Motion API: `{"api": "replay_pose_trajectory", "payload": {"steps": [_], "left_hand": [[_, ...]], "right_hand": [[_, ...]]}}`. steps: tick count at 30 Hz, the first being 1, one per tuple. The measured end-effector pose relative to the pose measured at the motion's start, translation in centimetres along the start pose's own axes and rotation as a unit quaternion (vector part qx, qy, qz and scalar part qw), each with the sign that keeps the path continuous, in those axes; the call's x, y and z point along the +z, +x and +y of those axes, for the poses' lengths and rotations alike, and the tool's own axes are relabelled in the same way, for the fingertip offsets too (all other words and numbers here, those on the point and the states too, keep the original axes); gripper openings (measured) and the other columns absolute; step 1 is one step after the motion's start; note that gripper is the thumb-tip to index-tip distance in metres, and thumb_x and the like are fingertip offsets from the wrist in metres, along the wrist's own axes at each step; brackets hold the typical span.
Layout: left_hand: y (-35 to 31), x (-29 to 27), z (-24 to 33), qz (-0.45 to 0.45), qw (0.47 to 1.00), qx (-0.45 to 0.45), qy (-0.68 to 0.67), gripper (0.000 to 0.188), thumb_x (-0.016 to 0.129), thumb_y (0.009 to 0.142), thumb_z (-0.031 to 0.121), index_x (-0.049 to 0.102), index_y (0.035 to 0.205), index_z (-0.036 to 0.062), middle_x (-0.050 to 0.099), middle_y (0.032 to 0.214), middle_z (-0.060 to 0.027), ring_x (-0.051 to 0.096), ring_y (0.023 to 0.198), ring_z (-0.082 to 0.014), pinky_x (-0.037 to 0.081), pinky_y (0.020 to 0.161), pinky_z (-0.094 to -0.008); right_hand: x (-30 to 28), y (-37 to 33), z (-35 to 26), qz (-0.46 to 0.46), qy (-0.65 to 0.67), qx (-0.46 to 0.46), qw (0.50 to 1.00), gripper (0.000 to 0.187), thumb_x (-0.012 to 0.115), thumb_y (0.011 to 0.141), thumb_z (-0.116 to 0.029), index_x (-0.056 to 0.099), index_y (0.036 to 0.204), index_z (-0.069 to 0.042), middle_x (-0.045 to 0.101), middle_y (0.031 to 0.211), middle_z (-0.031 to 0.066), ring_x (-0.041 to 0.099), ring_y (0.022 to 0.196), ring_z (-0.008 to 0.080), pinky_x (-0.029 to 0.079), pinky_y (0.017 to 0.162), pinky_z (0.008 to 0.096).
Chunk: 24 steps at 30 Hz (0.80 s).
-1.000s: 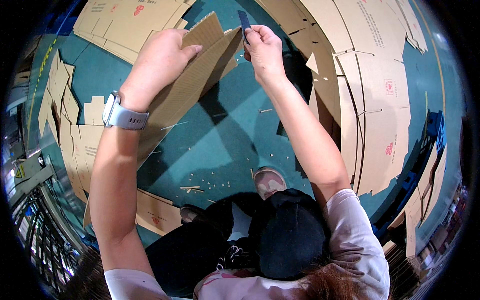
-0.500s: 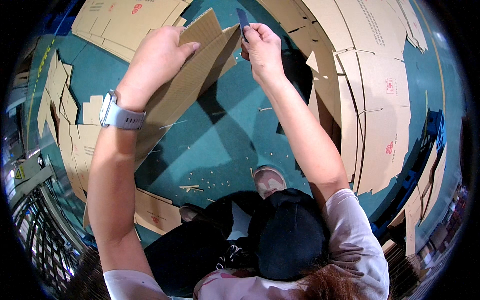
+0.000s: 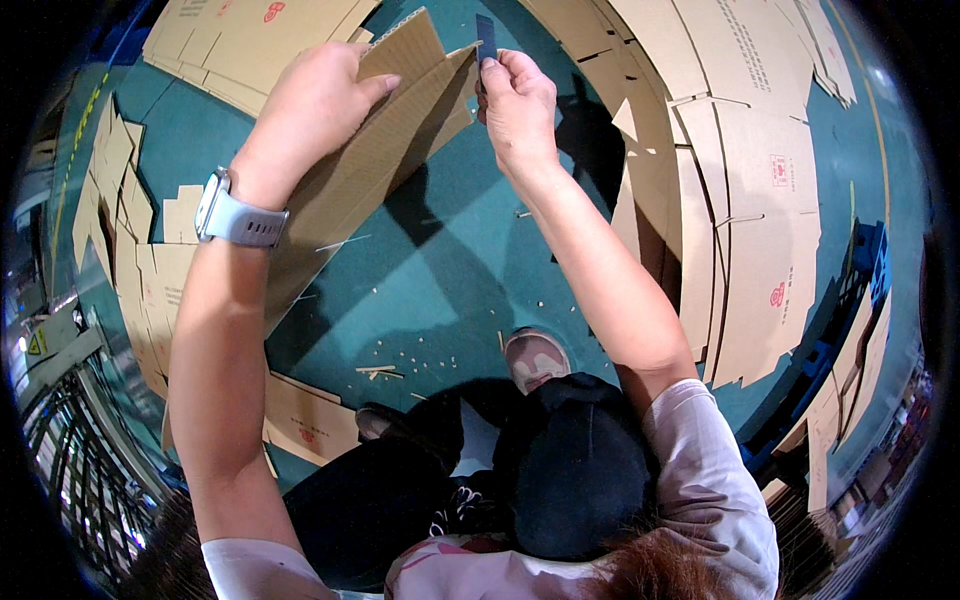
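Note:
My left hand (image 3: 318, 105) grips the upper edge of a tilted brown cardboard sheet (image 3: 385, 150), its thumb lying on the corrugated face and its other fingers hidden behind. A notch is cut into the sheet's far end. At that notched corner my right hand (image 3: 522, 105) pinches a flat, dark blue strip-like tool (image 3: 486, 38), held upright with its top standing above the fingers. The strip is right beside the sheet's pointed tip; whether they touch, I cannot tell.
Flat printed cartons (image 3: 745, 200) lie stacked along the right, more cardboard (image 3: 225, 45) at the far left. Small scraps (image 3: 380, 371) litter the green floor near my shoe (image 3: 537, 358). A blue pallet (image 3: 868, 265) stands at the right, a black mesh frame (image 3: 90, 470) at the lower left.
My right hand has shifted slightly left, and the blue strip stands more upright with its flat side showing wider. The cardboard sheet and my left hand have hardly moved.

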<state>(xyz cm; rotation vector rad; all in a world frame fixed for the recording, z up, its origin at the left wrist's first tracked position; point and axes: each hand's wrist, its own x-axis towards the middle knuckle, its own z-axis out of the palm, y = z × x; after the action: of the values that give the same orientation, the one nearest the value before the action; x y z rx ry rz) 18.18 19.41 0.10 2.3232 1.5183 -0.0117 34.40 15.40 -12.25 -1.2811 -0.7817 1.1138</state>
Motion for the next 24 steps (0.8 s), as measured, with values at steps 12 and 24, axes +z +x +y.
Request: {"api": "replay_pose_trajectory", "payload": {"steps": [12, 24], "left_hand": [[0.0, 0.5, -0.9, 0.049, 0.997, 0.039, -0.041, 0.037, 0.062, 0.082, 0.029, 0.063, 0.086, -0.0078, 0.062, 0.075, -0.0253, 0.062, 0.071, -0.0364, 0.049, 0.069, -0.0401], [0.5, 0.8, -1.7, 0.038, 0.996, 0.053, -0.062, 0.033, 0.060, 0.083, 0.025, 0.061, 0.093, -0.0068, 0.063, 0.082, -0.0231, 0.063, 0.077, -0.0322, 0.048, 0.072, -0.0375]], "right_hand": [[-0.2, 0.9, -0.6, -0.017, -0.067, -0.058, 0.996, 0.027, 0.050, 0.091, -0.016, 0.055, 0.113, 0.000, 0.053, 0.069, -0.0001, 0.044, 0.059, 0.0054, 0.038, 0.053, 0.0216], [0.0, -0.1, -0.1, -0.006, -0.091, -0.103, 0.991, 0.040, 0.050, 0.092, -0.016, 0.047, 0.129, -0.002, 0.051, 0.067, -0.0022, 0.042, 0.057, 0.0041, 0.036, 0.051, 0.0207]]}}
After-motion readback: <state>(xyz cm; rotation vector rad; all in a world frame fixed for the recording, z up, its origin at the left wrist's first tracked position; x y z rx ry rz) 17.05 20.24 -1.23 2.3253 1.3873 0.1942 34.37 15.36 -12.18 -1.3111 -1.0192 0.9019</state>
